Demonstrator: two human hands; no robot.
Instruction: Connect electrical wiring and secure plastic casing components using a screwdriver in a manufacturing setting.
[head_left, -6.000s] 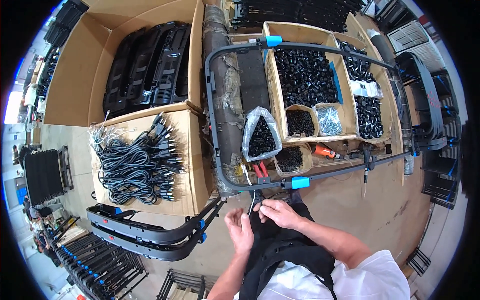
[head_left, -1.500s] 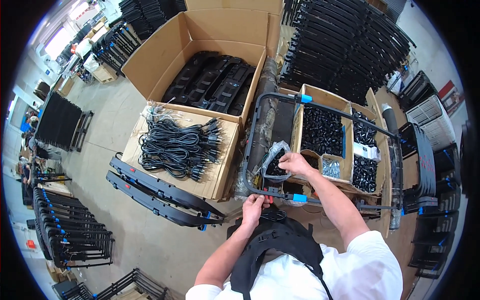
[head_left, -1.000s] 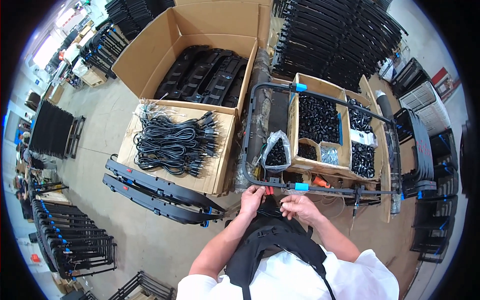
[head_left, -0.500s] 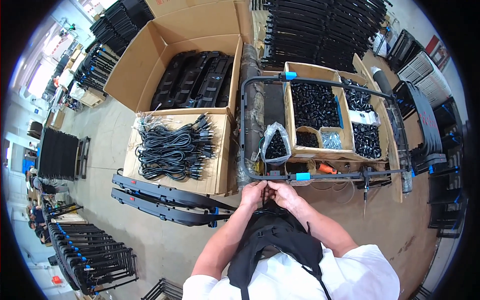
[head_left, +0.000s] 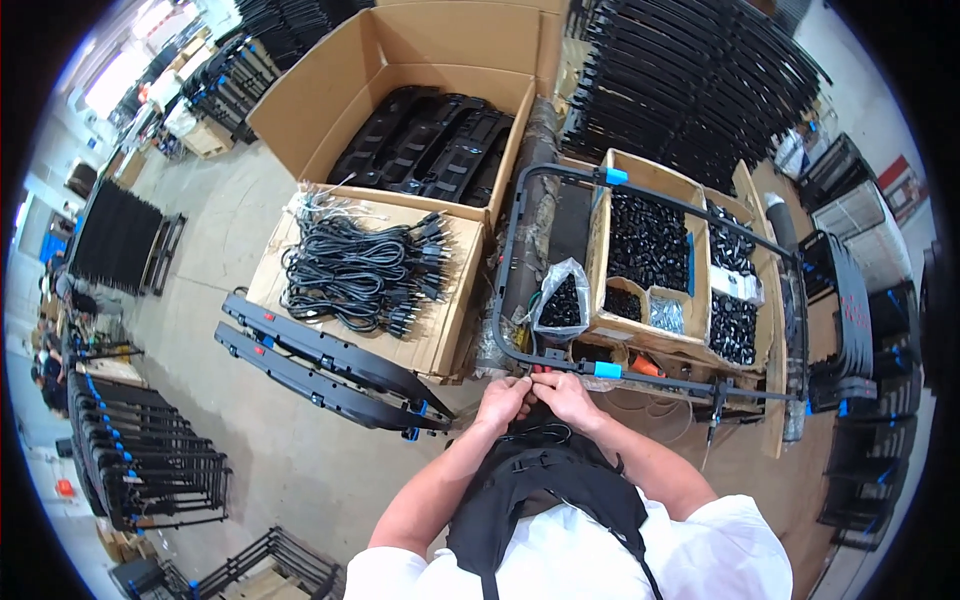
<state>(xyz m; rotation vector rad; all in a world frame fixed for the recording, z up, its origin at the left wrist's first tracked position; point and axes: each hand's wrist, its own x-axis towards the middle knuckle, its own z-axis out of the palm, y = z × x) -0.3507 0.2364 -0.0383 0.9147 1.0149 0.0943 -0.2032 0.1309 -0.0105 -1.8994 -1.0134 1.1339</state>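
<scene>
Beside 1 blk frame (head_left: 660,379) — L hand (head_left: 503,402), R hand (head_left: 566,397); fingers curled, grasp unclear.

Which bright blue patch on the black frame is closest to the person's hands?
The blue patch on the near side of the frame, just right of the right hand. The other large one sits on its far side.

White short-sleeved shirt (head_left: 720,550); black apron-like garment (head_left: 540,495), dark straps (head_left: 487,582).

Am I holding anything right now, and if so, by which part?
I can't tell: your left hand and right hand meet beside the black frame, hiding anything between their fingertips.
</scene>
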